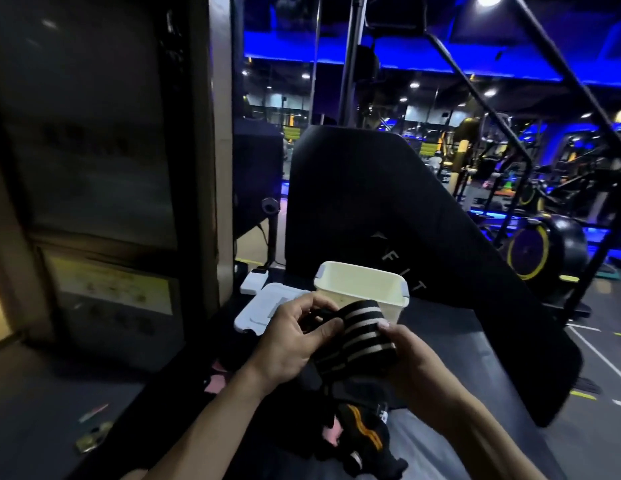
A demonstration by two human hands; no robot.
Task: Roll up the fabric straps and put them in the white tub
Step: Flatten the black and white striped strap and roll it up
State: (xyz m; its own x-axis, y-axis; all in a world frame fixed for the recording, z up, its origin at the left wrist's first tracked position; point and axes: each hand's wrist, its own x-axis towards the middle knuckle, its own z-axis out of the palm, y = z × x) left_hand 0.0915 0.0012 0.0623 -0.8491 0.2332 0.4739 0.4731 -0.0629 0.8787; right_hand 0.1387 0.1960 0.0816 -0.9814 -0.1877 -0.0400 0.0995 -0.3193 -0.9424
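While both hands clasp the striped strap [350, 341] at lower centre, it stays taut for rolling. Left hand [295, 344] pinches its end; right hand [411, 362] steadies it near the white tub [362, 289].

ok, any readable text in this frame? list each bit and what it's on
"FIT": pale letters running down the black padded panel behind the white plastic tub.
Yellow label on the dark cabinet at left: print too blurred to read.
Black strap with pale stripes held in both hands: no text visible.
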